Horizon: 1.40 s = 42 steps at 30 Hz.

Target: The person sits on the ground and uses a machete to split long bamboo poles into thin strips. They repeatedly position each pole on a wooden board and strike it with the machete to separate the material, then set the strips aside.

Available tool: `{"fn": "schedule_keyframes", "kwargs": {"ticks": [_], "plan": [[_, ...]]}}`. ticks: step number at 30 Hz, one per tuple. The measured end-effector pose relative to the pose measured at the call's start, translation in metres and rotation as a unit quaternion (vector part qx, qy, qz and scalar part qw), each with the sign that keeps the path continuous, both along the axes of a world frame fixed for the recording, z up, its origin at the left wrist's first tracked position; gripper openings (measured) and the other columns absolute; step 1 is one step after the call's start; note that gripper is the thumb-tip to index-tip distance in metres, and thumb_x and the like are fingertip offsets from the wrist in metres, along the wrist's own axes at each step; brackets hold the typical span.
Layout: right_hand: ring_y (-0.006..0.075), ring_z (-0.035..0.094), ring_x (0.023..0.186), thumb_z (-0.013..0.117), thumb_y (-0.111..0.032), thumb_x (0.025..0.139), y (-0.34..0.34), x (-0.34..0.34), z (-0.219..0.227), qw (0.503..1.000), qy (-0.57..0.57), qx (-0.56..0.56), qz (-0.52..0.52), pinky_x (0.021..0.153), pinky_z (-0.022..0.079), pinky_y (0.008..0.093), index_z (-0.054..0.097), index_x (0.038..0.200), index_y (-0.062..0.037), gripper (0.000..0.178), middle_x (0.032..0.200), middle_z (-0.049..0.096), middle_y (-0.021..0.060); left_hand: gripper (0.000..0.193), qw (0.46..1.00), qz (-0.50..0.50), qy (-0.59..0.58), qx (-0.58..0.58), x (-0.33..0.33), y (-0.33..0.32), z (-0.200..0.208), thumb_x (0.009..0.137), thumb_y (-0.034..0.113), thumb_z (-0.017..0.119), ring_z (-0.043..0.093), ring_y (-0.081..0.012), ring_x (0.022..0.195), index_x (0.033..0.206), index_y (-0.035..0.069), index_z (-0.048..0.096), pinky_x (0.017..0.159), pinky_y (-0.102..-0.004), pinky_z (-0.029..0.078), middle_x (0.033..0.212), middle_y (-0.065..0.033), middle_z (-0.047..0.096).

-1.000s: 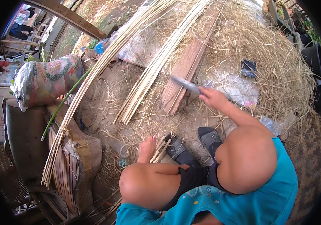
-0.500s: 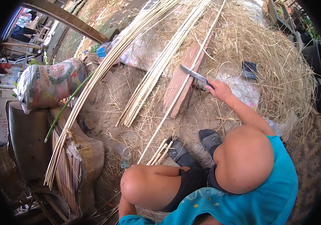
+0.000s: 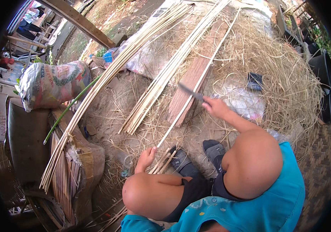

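My right hand [image 3: 216, 107] is closed round the handle of a knife [image 3: 191, 92], whose blade lies across a long pale bamboo strip [image 3: 181, 115]. Beneath the strip is a reddish-brown wooden board [image 3: 186, 89] on the ground. My left hand [image 3: 147, 157], in front of my left knee, grips the near end of that same strip. Several short bamboo pieces [image 3: 163, 161] lie between my left hand and my foot. A bundle of pale strips [image 3: 161, 81] rests on the ground left of the board.
A longer tied bundle of strips [image 3: 96, 94] leans over a worn wooden piece [image 3: 86, 154] at left, beside a green stick [image 3: 69, 104] and a stuffed sack [image 3: 55, 83]. Curly shavings [image 3: 281, 73] heap at right over pale sheeting, with a dark packet [image 3: 255, 81] among them.
My left hand has come into view from behind my left knee, holding the strip's near end. The knife has moved slightly toward me along the strip.
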State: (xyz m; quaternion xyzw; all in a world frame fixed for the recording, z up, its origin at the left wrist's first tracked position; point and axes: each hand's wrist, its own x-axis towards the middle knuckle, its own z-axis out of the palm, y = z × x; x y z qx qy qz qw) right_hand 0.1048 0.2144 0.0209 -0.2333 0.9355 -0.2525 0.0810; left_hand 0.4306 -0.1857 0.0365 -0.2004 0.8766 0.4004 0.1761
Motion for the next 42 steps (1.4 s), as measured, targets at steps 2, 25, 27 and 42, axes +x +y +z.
{"fn": "schedule_keyframes", "kwargs": {"ticks": [2,25,27,42], "plan": [[0.0430,0.070,0.083,0.052,-0.044,0.102,-0.003,0.000,-0.001,0.992,0.043,0.028,0.112,0.072,0.056,0.0549,0.063,0.126,-0.0165,0.038,0.095,0.070,0.0231,0.050,0.997,0.019,0.067,0.015,-0.019,0.026,0.004,0.103,0.043,0.054,0.052,-0.0203,0.062,0.086,-0.003,0.064,0.062,-0.0394,0.045,0.064,-0.0121,0.055],[0.0460,0.070,0.080,0.052,-0.039,0.103,0.036,-0.034,0.028,0.987,-0.053,-0.019,-0.149,0.075,0.056,0.0549,0.063,0.122,-0.0101,0.037,0.086,0.071,0.0243,0.050,0.997,-0.020,0.035,-0.064,-0.009,0.030,-0.031,0.108,0.041,0.041,0.063,-0.0535,0.080,0.090,0.001,0.064,0.075,-0.0601,0.047,0.084,-0.0317,0.065],[0.0444,0.069,0.082,0.051,-0.042,0.104,-0.010,0.057,0.000,0.999,-0.014,-0.034,0.014,0.077,0.055,0.0549,0.059,0.134,-0.0117,0.044,0.090,0.070,0.0238,0.054,1.000,-0.002,0.022,0.020,-0.050,0.049,-0.019,0.108,0.040,0.042,0.062,-0.0512,0.077,0.081,-0.002,0.063,0.072,-0.0572,0.046,0.083,-0.0312,0.063],[0.0438,0.069,0.083,0.055,-0.039,0.102,0.062,-0.059,0.024,0.986,0.027,0.046,-0.159,0.073,0.055,0.0543,0.065,0.115,-0.0119,0.032,0.087,0.071,0.0219,0.045,0.982,0.019,-0.088,-0.164,0.081,0.004,-0.020,0.105,0.038,0.047,0.064,-0.0526,0.081,0.088,0.001,0.067,0.072,-0.0602,0.049,0.085,-0.0284,0.068]]}}
